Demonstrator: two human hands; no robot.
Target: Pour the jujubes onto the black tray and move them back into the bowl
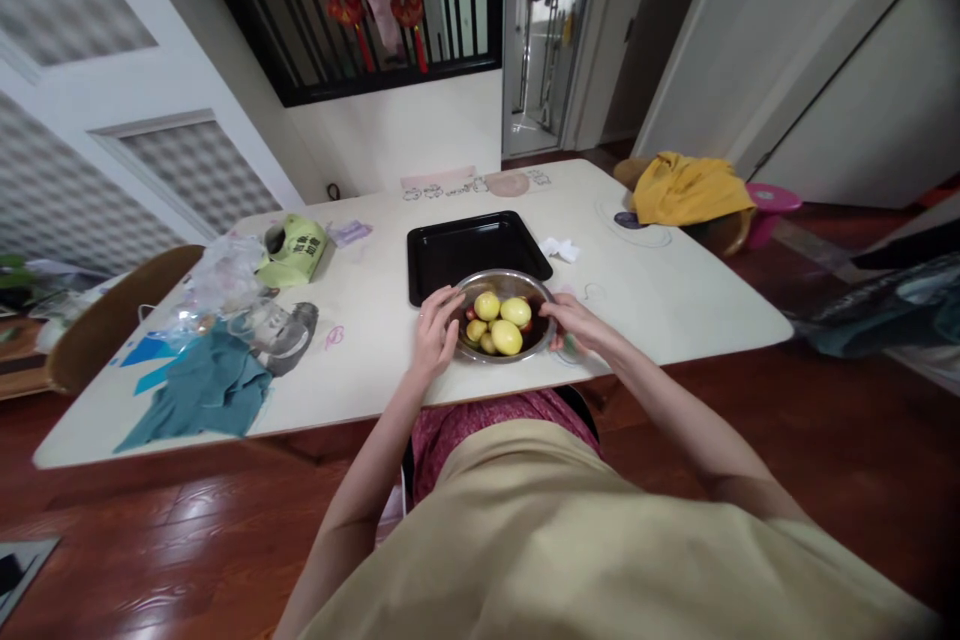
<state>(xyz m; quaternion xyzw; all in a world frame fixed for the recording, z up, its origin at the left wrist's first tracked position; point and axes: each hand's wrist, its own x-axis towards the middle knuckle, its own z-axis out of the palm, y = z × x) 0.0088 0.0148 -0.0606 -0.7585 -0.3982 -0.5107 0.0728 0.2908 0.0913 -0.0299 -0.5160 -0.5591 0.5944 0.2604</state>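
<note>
A round metal bowl [501,360] rests near the front edge of the white table [382,330]. Inside it lie several smooth yellow rounded pieces [507,338], with smaller brownish and reddish ones among them; I cannot tell their exact kind. My left hand [436,328] holds the bowl's left side, fingers over the rim. On the opposite side, my right hand [576,322] grips the rim, with its thumb on top and fingers partly hidden below. Just behind the bowl lies a black baking tray [480,245], its front edge partly covered by the bowl.
A crumpled white paper [561,249] lies right of the tray. To the left are a green bag [296,250], clear plastic bags [232,272], a grey shoe-like item [289,335] and a teal cloth [206,385]. A yellow cloth [686,188] drapes a chair at the far right corner.
</note>
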